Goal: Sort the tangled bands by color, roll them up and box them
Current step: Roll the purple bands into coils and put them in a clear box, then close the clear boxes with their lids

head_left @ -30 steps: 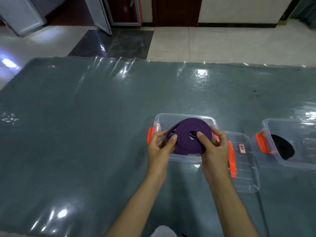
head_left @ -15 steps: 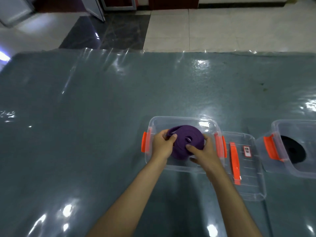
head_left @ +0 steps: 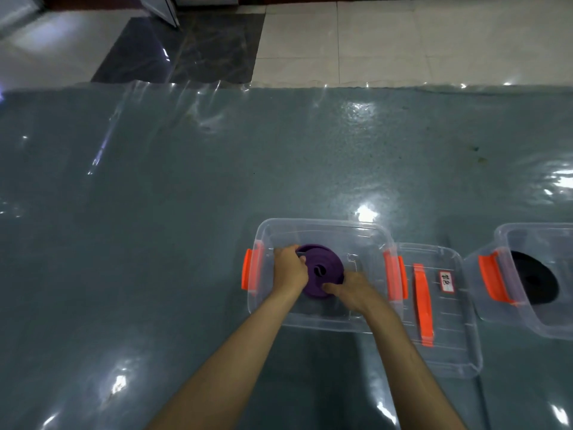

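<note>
A rolled purple band lies low inside a clear plastic box with orange latches. My left hand grips the roll's left edge with curled fingers. My right hand holds its near right edge, thumb on top of the coil. Both hands are down inside the box. A rolled black band lies in a second clear box at the right edge.
A clear lid with an orange handle and a small label lies flat between the two boxes. The grey table under a shiny plastic sheet spreads wide to the left and behind. Tiled floor lies beyond its far edge.
Both hands have lowered the purple roll from above the box rim down into the box. The camera has tilted further down.
</note>
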`<action>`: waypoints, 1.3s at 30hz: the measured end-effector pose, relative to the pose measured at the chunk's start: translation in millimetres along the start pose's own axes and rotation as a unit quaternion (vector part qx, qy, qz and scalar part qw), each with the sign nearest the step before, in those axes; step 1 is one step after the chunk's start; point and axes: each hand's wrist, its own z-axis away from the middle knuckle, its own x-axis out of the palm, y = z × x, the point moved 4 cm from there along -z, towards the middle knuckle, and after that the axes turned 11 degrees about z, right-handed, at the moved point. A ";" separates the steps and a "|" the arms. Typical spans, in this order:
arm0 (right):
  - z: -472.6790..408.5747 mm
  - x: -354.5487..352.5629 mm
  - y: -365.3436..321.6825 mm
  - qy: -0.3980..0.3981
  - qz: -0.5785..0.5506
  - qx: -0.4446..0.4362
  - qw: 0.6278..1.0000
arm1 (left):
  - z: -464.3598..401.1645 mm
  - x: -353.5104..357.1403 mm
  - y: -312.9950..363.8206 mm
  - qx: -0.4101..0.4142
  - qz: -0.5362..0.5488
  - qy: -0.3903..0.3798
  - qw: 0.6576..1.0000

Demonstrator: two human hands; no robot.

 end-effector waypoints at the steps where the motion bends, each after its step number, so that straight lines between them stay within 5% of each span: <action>1: -1.8 0.5 0.1 0.002 0.003 0.003 1.000 | 1.2 0.4 0.5 0.010 -0.027 -0.002 1.000; 10: 11.7 -1.9 -2.7 -0.002 0.118 -0.021 0.993 | 13.3 -9.6 13.3 0.016 -0.162 -0.022 0.986; 16: 75.5 -32.2 -17.3 0.229 0.093 -0.171 0.954 | 55.3 -22.6 33.7 0.130 -0.214 -0.059 0.966; 20: 124.8 -36.8 0.0 0.368 0.011 -0.236 0.899 | 106.9 -35.7 34.3 0.267 -0.255 -0.008 0.929; 25: 142.3 -33.2 68.9 0.413 -0.048 -0.166 0.894 | 161.0 -55.7 -5.4 0.356 -0.256 0.095 0.894; 33: 94.8 -16.8 169.7 0.322 0.031 0.043 0.945 | 187.6 -48.9 -65.1 0.295 -0.282 0.067 0.910; 39: 56.2 -18.3 181.9 0.307 0.067 0.065 0.947 | 187.4 -39.7 -68.7 0.275 -0.279 0.081 0.917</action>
